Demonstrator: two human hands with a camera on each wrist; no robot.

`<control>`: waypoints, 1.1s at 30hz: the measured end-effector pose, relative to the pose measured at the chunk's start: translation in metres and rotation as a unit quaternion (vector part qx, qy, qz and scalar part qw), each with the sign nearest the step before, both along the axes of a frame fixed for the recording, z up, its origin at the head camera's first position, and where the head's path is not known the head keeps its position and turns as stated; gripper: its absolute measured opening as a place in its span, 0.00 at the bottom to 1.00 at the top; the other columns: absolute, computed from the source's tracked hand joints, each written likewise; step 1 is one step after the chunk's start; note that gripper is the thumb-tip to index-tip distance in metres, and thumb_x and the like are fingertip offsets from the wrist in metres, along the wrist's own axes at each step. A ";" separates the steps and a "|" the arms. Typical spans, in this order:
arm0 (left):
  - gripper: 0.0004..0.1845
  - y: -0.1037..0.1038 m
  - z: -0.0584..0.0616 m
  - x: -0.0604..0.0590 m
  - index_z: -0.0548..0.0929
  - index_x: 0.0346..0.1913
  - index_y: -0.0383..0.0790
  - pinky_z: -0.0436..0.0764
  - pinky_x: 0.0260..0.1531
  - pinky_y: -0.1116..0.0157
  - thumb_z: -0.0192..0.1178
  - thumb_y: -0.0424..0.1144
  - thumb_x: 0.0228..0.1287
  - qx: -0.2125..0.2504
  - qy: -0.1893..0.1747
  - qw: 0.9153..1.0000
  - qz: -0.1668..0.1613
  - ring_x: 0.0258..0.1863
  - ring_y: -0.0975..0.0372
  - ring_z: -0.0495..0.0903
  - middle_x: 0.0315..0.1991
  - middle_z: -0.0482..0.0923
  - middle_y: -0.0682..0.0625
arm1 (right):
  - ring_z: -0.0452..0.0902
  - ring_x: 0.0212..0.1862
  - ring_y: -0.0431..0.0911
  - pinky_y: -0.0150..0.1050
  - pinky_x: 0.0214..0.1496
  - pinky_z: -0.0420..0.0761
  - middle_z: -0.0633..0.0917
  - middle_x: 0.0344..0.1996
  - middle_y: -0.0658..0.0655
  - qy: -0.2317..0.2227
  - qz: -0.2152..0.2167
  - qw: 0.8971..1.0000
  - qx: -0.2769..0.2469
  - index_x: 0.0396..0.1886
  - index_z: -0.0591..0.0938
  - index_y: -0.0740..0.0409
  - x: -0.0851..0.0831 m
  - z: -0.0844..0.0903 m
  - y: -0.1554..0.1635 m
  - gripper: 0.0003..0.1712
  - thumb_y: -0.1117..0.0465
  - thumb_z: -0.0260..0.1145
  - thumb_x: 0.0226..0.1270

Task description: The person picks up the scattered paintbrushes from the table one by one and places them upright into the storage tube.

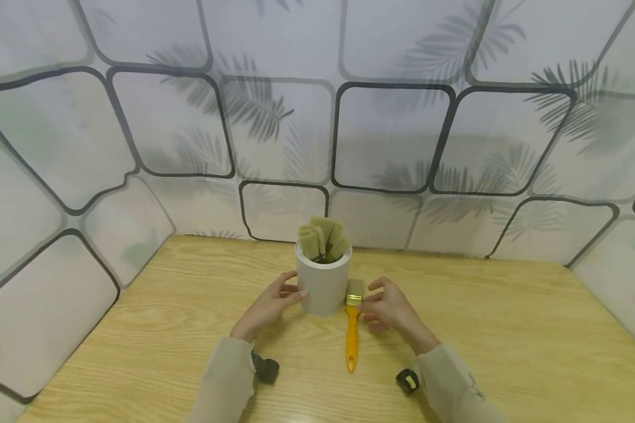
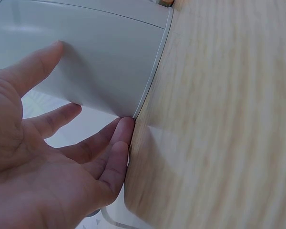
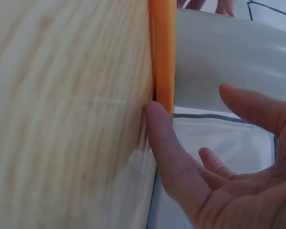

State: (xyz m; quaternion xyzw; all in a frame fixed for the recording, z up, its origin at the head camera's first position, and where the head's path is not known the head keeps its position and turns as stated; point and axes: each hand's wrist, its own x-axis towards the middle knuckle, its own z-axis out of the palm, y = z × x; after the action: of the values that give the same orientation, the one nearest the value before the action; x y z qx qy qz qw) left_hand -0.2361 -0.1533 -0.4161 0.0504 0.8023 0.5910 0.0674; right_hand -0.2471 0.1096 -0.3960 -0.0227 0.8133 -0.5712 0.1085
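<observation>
Both hands sit low on the wooden table (image 1: 455, 329), one on each side of the white cup (image 1: 324, 282). From the head view, the left hand (image 1: 268, 306) rests against the cup's left wall, fingers relaxed and spread, thumb touching it. Several brushes (image 1: 323, 239) stand bristles-up inside the cup. Just right of the cup lies a paintbrush (image 1: 352, 326) with an orange handle, its bristles near the cup's base and the handle pointing away from it, toward the person. The right hand (image 1: 388, 308) hovers beside this brush's metal band, fingers loosely curved; whether they pinch it cannot be told from here.

From the left wrist view, the left hand (image 2: 47, 157) is open, thumb laid on the cup (image 2: 100, 57), fingertips touching the table (image 2: 219, 119) beside the cup's base.

From the right wrist view, the right hand (image 3: 219, 171) is open, fingers apart, one fingertip touching the table (image 3: 66, 105) right beside the paintbrush's orange handle (image 3: 163, 52), with the cup (image 3: 229, 62) behind.
</observation>
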 end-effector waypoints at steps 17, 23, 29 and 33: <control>0.35 0.002 0.001 0.001 0.63 0.77 0.42 0.67 0.63 0.36 0.63 0.46 0.72 0.008 -0.002 1.000 0.003 0.67 0.40 0.68 0.66 0.70 0.35 | 0.83 0.31 0.50 0.45 0.39 0.88 0.75 0.32 0.62 0.004 0.047 0.997 -0.059 0.50 0.74 0.79 -0.011 -0.005 -0.012 0.20 0.83 0.66 0.57; 0.36 0.003 0.001 0.001 0.63 0.77 0.42 0.66 0.63 0.35 0.63 0.47 0.72 0.011 -0.004 1.000 0.000 0.67 0.40 0.67 0.66 0.70 0.35 | 0.82 0.31 0.52 0.47 0.32 0.88 0.73 0.43 0.67 0.053 -0.014 0.998 -0.041 0.51 0.76 0.74 -0.009 -0.002 -0.010 0.20 0.82 0.66 0.58; 0.36 0.002 -0.001 -0.001 0.63 0.77 0.42 0.66 0.63 0.35 0.63 0.47 0.72 0.008 -0.003 1.000 0.001 0.68 0.40 0.68 0.66 0.71 0.36 | 0.82 0.32 0.48 0.48 0.32 0.88 0.79 0.42 0.69 0.092 -0.042 0.993 -0.062 0.54 0.72 0.72 -0.010 0.000 -0.002 0.21 0.84 0.61 0.61; 0.35 0.001 -0.002 -0.002 0.63 0.77 0.42 0.66 0.63 0.36 0.63 0.46 0.72 0.007 -0.003 1.000 0.003 0.68 0.40 0.68 0.66 0.71 0.36 | 0.83 0.30 0.47 0.43 0.31 0.88 0.83 0.41 0.71 0.097 -0.054 0.990 -0.090 0.57 0.67 0.70 -0.010 0.003 0.001 0.25 0.84 0.62 0.62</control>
State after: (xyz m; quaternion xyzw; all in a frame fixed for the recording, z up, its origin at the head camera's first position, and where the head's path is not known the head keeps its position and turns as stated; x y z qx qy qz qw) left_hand -0.2381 -0.1524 -0.4184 0.0461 0.7978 0.5973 0.0678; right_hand -0.2573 0.1105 -0.3935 -0.0437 0.7653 -0.6422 -0.0045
